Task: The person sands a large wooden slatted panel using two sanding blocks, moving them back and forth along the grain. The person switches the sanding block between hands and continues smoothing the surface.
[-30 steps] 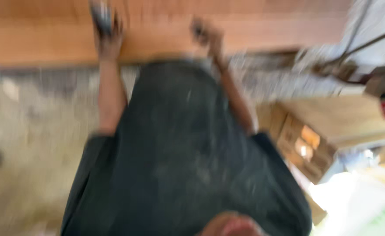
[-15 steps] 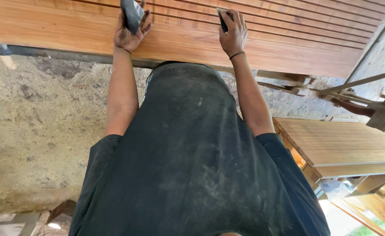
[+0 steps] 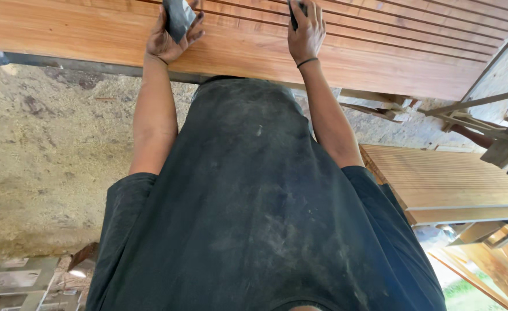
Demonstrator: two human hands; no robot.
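Note:
A long reddish-brown wooden panel [image 3: 369,55] with lengthwise grooves lies across the top of the view. My left hand [image 3: 172,35] rests on it with its fingers closed over a folded dark grey abrasive sheet [image 3: 178,16]. My right hand [image 3: 306,31], with a dark band at the wrist, presses a second small dark piece [image 3: 293,12] against a groove of the panel. Most of that piece is hidden under my fingers. My dusty black shirt [image 3: 254,207] fills the middle of the frame.
Sawdust covers the floor [image 3: 41,155] at the left. A second grooved wooden panel [image 3: 450,181] lies at the right, with wooden trestle legs [image 3: 484,124] behind it. Wood offcuts [image 3: 23,279] lie at the bottom left.
The view has steadied after heavy blur. Both hands have slid a little farther up the panel, still holding their dark pieces.

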